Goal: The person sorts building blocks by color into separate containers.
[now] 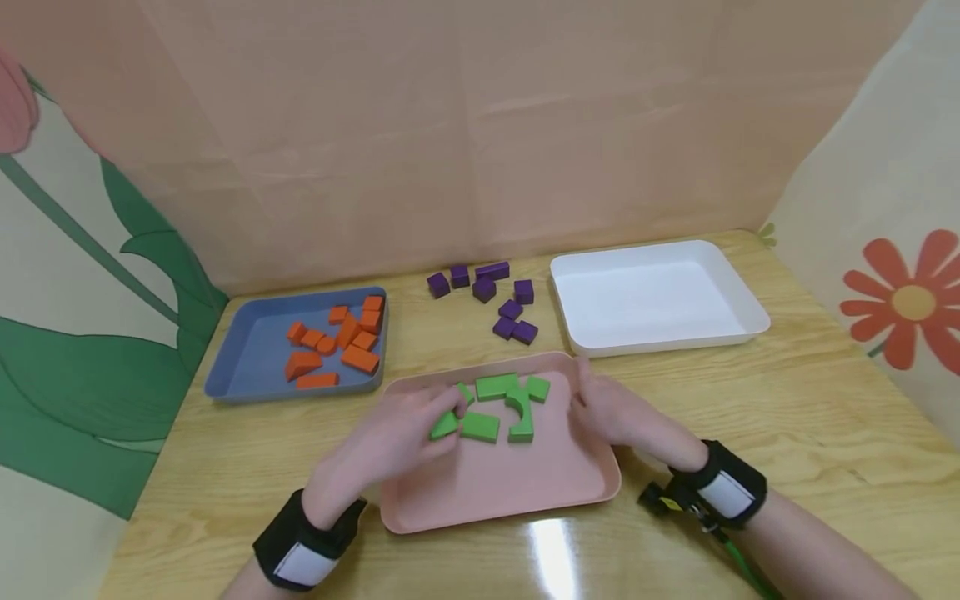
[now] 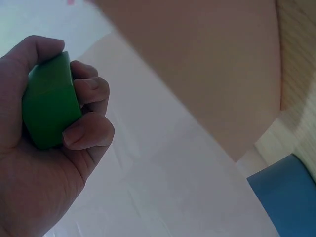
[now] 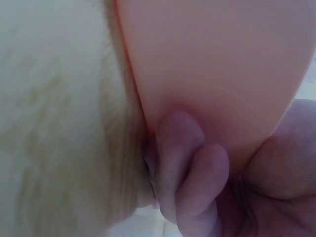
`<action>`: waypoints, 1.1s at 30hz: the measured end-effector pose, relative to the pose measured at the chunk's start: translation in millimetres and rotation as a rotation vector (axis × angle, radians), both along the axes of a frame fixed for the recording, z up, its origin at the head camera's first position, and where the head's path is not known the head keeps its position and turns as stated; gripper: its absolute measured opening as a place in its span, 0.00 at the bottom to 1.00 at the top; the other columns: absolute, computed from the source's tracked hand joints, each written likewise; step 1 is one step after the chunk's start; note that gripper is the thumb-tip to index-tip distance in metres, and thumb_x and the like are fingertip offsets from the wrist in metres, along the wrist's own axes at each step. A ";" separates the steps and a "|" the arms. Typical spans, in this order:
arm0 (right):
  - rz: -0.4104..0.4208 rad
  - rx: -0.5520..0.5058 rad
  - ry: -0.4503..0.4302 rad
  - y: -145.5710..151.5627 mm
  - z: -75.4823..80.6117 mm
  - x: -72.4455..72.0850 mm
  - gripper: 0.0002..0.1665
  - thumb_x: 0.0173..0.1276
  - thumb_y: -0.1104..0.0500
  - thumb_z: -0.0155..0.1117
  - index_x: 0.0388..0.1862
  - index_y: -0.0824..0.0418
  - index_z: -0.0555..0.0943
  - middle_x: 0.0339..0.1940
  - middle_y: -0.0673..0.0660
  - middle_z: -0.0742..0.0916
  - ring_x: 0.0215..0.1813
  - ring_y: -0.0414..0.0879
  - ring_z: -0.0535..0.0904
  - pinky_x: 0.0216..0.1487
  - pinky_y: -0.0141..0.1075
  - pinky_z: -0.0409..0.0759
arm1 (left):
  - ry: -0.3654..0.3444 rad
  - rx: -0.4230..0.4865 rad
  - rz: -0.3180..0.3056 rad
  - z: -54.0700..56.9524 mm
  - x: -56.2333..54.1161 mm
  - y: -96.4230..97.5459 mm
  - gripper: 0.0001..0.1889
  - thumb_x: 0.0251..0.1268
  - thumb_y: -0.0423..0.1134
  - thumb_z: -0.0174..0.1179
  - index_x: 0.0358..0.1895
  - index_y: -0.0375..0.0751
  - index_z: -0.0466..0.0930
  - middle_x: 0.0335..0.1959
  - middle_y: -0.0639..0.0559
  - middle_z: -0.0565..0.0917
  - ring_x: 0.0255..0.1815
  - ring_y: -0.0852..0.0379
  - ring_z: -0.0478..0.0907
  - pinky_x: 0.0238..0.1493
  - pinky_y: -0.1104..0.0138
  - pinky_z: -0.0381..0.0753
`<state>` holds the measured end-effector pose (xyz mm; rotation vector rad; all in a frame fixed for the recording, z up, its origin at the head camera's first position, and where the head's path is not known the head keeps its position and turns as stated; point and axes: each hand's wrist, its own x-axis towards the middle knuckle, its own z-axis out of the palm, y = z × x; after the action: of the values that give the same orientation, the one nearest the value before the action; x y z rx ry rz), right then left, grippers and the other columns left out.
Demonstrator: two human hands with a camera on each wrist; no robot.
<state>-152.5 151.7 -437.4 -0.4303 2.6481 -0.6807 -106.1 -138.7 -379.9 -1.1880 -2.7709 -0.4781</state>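
Observation:
Over the left part of a pink tray point(image 1: 498, 487), my left hand point(image 1: 405, 429) grips a green block point(image 1: 444, 427). In the left wrist view this block point(image 2: 49, 103) sits between the thumb and curled fingers. Beside it in the tray lie a flat green rectangular block point(image 1: 480, 427), a green arch block point(image 1: 521, 417), a longer green block point(image 1: 497, 386) and a small green block point(image 1: 537, 388). My right hand point(image 1: 611, 408) holds the tray's right wall. In the right wrist view its fingers point(image 3: 180, 148) press against the outside of the tray wall point(image 3: 212, 64).
A blue tray point(image 1: 251, 342) with several orange blocks point(image 1: 360, 358) stands at the left. Several purple blocks point(image 1: 484, 289) lie loose on the wooden table point(image 1: 750, 392) behind the pink tray. At the back right is a white tray point(image 1: 660, 292). A green cable point(image 1: 742, 567) runs along the right forearm.

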 end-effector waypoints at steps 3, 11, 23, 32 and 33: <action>0.008 -0.002 0.000 -1.2 -0.4 0.1 0.39 0.66 0.60 0.40 0.66 0.72 0.34 0.20 0.57 0.73 0.15 0.45 0.70 0.15 0.36 0.70 | -0.066 -0.043 0.027 -4.2 2.6 1.6 0.09 0.53 0.44 0.59 0.35 0.53 0.69 0.28 0.64 0.73 0.22 0.67 0.66 0.24 0.75 0.66; 0.011 -0.005 0.006 -1.8 -0.6 -0.3 0.39 0.67 0.60 0.40 0.66 0.71 0.33 0.19 0.56 0.73 0.14 0.45 0.70 0.14 0.36 0.70 | -0.151 -0.178 0.037 -18.8 3.3 5.1 0.12 0.53 0.46 0.61 0.39 0.53 0.69 0.29 0.64 0.73 0.26 0.66 0.68 0.32 0.70 0.66; -0.018 -0.002 -0.003 -1.2 -0.9 -0.9 0.39 0.66 0.60 0.41 0.67 0.70 0.34 0.18 0.56 0.73 0.15 0.45 0.70 0.14 0.37 0.70 | -0.121 -0.230 0.010 -29.2 6.9 7.5 0.18 0.48 0.47 0.65 0.44 0.55 0.71 0.44 0.57 0.69 0.41 0.61 0.68 0.32 0.69 0.71; 0.003 0.015 0.008 -1.7 -0.6 -1.5 0.40 0.66 0.61 0.41 0.66 0.72 0.33 0.19 0.56 0.73 0.15 0.44 0.70 0.16 0.36 0.69 | -0.103 -0.201 0.027 -31.4 5.7 10.1 0.25 0.49 0.53 0.63 0.52 0.56 0.70 0.52 0.55 0.70 0.53 0.55 0.64 0.49 0.57 0.70; 0.007 0.014 0.008 -1.6 -0.7 -1.6 0.40 0.66 0.61 0.41 0.66 0.73 0.33 0.19 0.56 0.73 0.15 0.44 0.70 0.16 0.36 0.69 | -0.079 -0.196 0.041 -30.7 5.2 10.1 0.29 0.48 0.56 0.62 0.56 0.56 0.68 0.57 0.53 0.67 0.57 0.53 0.61 0.50 0.53 0.69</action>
<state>-154.1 150.0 -438.1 -0.4398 2.6560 -0.6594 -100.9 -128.7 -410.6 -1.1703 -2.9604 -0.2595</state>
